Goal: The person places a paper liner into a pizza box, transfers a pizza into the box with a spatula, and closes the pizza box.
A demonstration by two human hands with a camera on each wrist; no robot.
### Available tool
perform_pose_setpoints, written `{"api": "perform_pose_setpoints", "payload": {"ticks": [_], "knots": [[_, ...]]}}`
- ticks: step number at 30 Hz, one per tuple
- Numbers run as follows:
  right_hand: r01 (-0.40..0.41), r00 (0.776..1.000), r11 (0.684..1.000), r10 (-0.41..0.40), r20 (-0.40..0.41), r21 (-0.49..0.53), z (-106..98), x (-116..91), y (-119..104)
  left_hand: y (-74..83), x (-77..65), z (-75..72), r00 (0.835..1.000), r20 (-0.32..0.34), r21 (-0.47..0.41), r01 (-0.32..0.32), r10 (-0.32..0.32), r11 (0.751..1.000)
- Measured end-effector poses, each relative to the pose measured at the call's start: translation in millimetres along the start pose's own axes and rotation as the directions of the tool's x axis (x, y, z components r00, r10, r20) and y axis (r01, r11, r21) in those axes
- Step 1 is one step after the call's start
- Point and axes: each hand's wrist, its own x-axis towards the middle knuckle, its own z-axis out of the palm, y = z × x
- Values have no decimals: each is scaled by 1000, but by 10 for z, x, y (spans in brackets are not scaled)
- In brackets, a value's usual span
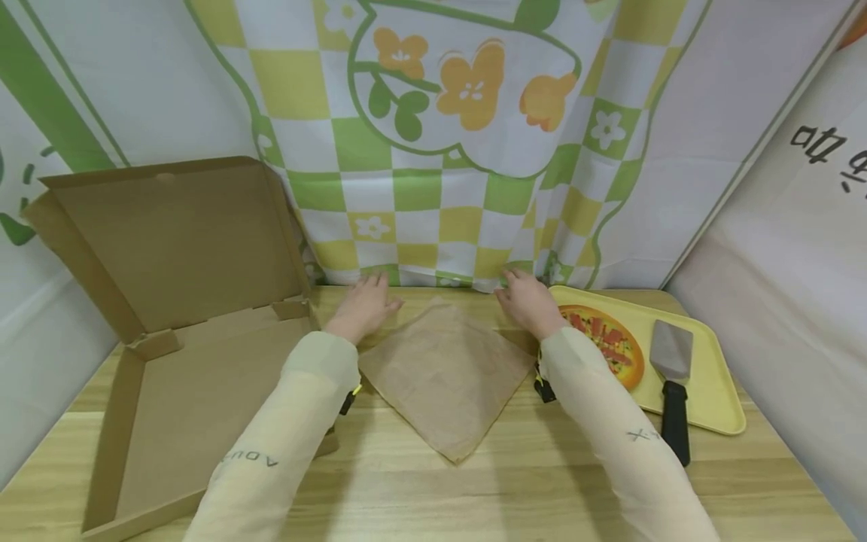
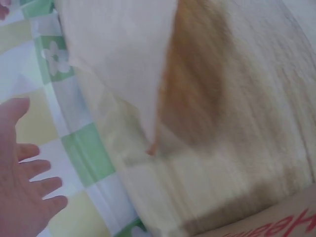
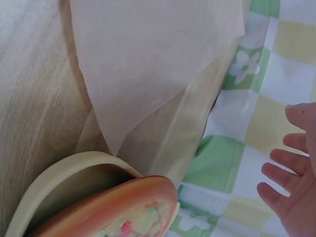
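Observation:
A square sheet of brown paper (image 1: 447,376) lies cornerwise on the wooden table, one corner toward me. Beyond its left side my left hand (image 1: 366,305) is held with fingers spread, touching no object that I can make out; the left wrist view shows the same hand (image 2: 27,182) with nothing in it. On the other side, my right hand (image 1: 531,301) reaches forward near the yellow tray, and in the right wrist view its fingers (image 3: 279,173) are loosely extended and hold nothing. The paper's left and right corners lie just inside my wrists.
An opened cardboard pizza box (image 1: 210,391) stands at the left, lid raised. At the right, a yellow tray (image 1: 711,376) bears a toy-like pizza (image 1: 612,346) and a spatula (image 1: 672,350) with a black handle. A checked curtain (image 1: 416,188) hangs along the back edge.

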Motion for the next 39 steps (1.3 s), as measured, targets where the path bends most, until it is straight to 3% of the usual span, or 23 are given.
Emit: {"api": "perform_pose_setpoints", "payload": {"ticks": [5,9,13,20,24,32,39], "knots": [[38,998,999,-36,52,-20,-41,-46,-67,55,-32,-92,998,65,-43,-10,13,999],[54,994,996,-47,98,-70,-65,-80,-103,76,-64,-154,987,158,-96,17,-1,995],[91,990,990,-77,121,-112,-74,-120,-111,91,-108,-186,979,201,-99,-1,21,995],[149,977,979,-125,172,-136,-52,-233,-110,112,-210,-179,948,311,-121,-38,74,992],[155,971,973,-117,209,-173,-43,-305,-134,110,-247,-174,941,316,-90,-100,124,991],[142,960,976,-96,263,-162,-2,-423,-173,89,-303,-201,937,329,-35,-114,119,993],[192,964,968,-155,216,-164,103,-522,-119,113,-399,-238,934,331,-39,-130,136,991]]}}
